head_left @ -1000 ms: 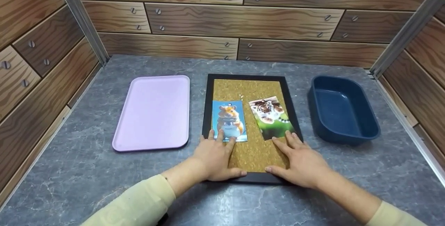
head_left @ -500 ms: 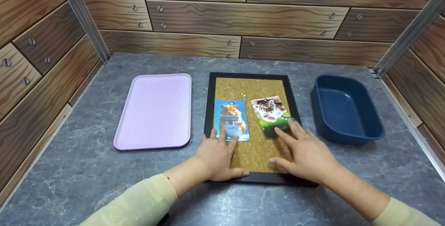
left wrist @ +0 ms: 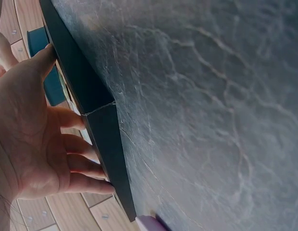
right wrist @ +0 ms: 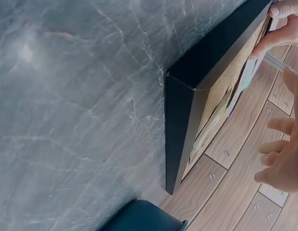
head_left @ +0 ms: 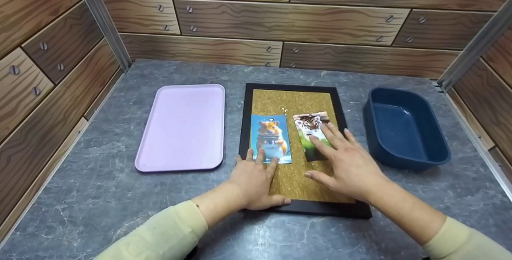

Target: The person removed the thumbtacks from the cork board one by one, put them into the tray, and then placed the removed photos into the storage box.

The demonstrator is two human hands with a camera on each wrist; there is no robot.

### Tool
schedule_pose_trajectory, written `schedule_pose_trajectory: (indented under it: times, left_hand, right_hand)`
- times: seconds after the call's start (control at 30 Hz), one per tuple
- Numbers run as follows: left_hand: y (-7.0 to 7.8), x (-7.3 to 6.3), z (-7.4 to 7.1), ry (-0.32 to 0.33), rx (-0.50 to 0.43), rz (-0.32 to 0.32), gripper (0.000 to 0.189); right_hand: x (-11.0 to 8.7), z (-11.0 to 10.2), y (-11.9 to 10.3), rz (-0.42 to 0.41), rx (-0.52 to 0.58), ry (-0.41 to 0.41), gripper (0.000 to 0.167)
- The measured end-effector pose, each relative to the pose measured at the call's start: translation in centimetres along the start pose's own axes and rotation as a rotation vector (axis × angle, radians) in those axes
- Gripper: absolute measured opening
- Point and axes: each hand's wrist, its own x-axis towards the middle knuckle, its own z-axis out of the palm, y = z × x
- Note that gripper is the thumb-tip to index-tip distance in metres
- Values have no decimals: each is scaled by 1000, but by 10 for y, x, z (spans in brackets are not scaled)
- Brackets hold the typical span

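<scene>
In the head view, a corkboard (head_left: pixel 296 184) with a black frame lies flat on the table. Pinned to it are a hamster picture card (head_left: pixel 270 136) on the left and a tilted tiger picture card (head_left: pixel 307 118) on the right; each shows a small pin near its top. My left hand (head_left: pixel 256 184) rests with spread fingers on the lower left of the board, fingertips over the hamster card's bottom edge, thumb on the near frame. My right hand (head_left: pixel 350 162), fingers spread, overlaps the tiger card; the right wrist view shows the right hand (right wrist: pixel 283 149) raised off the board.
A lilac tray (head_left: pixel 182 128) lies left of the board. To the right stands a deep dark blue bin (head_left: pixel 404 132). Wood-patterned panels (head_left: pixel 224 16) enclose the grey marbled table (head_left: pixel 100 176) at the back and sides.
My right hand has lifted from the board's lower right and moved up and forward over the tiger card. My left hand has stayed on the board. The head view has shifted slightly.
</scene>
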Motion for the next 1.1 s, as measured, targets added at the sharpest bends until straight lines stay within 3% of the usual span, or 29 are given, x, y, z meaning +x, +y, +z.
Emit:
schedule_pose_trajectory:
  times: [0.23, 0.5, 0.93, 1.1]
  left_hand:
    - [1, 1, -1, 3, 18, 4, 113]
    - [2, 1, -1, 1, 21, 9, 112]
    - [1, 2, 0, 1, 11, 19, 112]
    - [0, 2, 0, 1, 9, 22, 112]
  right_hand:
    - [3, 5, 0, -33, 3, -15, 90]
    - [8, 15, -3, -138, 64, -2, 86]
    - [20, 50, -2, -228, 153, -145, 84]
    - [20, 60, 2, -262, 150, -157, 82]
